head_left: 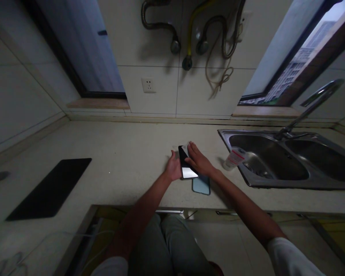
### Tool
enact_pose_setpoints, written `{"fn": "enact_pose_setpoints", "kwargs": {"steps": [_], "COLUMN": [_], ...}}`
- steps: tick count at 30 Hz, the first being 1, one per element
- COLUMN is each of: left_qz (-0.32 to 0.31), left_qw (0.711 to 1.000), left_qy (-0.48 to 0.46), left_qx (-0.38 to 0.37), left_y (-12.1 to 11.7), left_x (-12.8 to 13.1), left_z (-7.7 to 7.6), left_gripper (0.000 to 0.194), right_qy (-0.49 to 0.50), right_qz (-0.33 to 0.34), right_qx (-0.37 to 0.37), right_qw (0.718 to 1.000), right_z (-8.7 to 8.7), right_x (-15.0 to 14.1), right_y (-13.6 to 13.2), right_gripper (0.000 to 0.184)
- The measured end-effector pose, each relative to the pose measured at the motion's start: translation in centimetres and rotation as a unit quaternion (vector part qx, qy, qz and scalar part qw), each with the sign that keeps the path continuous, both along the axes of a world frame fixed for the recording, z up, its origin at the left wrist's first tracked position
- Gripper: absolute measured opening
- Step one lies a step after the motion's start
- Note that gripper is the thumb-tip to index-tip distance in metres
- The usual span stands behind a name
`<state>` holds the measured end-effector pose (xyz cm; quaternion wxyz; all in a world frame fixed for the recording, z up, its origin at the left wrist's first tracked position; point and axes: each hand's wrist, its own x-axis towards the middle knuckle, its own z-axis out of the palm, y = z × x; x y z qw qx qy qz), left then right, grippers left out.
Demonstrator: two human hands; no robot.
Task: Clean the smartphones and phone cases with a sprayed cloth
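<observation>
A dark-screened phone (pixel 186 164) is tilted up just above the pale countertop (pixel 126 153). My left hand (pixel 174 166) cups its left edge from below, fingers curled against it. My right hand (pixel 199 159) lies over its right side with fingers stretched toward the phone's top. Under my right wrist a light blue phone case (pixel 201 185) lies flat on the counter, near the front edge.
A white squeeze tube (pixel 233 158) lies at the rim of the steel double sink (pixel 290 184), with a faucet (pixel 313 103) behind. A black cooktop (pixel 50 188) is at left. White cables (pixel 11 257) lie front left. Wall socket (pixel 148 85) and hoses (pixel 189 34) are behind.
</observation>
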<state>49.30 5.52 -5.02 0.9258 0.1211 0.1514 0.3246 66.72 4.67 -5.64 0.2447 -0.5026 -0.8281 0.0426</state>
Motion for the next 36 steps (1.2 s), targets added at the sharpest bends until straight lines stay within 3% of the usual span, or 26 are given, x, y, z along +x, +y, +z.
{"fn": "enact_pose_setpoints", "kwargs": {"steps": [3, 7, 12, 17, 21, 26, 29, 36], "left_qz": [-0.001, -0.009, 0.002, 0.018, -0.005, -0.012, 0.027, 0.144], "left_qw": [1.0, 1.0, 1.0, 1.0, 1.0, 1.0, 1.0, 0.989], "left_qy": [0.002, -0.009, -0.026, -0.014, -0.009, -0.015, 0.007, 0.041], "left_qx": [0.002, 0.0, -0.012, -0.008, -0.008, 0.009, -0.002, -0.013], "left_y": [0.1, 0.3, 0.5, 0.3, 0.0, 0.4, 0.7, 1.2], "left_x": [0.0, 0.1, 0.5, 0.2, 0.0, 0.2, 0.4, -0.3], "left_z": [-0.1, -0.7, -1.1, -0.3, 0.0, -0.6, -1.0, -1.1], "left_gripper": [0.078, 0.075, 0.064, 0.07, 0.075, 0.064, 0.058, 0.055], "right_qy": [0.004, -0.078, -0.179, -0.142, -0.069, 0.109, 0.17, 0.144], "right_qz": [-0.018, -0.053, 0.012, 0.042, -0.015, -0.066, -0.085, -0.092], "right_qx": [0.004, -0.014, -0.01, 0.02, -0.014, -0.001, 0.025, 0.038], "right_qw": [1.0, 0.995, 0.984, 0.989, 0.997, 0.992, 0.981, 0.985], "right_z": [2.0, 5.0, 6.4, 5.4, 4.2, 2.2, 0.8, -1.7], "right_x": [-1.1, -2.9, -5.3, -5.1, -2.2, 0.2, -0.5, -4.3], "right_y": [1.9, 2.5, 1.8, 1.6, 2.2, 2.0, 1.3, -1.6], "right_gripper": [0.073, 0.057, 0.05, 0.048, 0.049, 0.051, 0.052, 0.061]}}
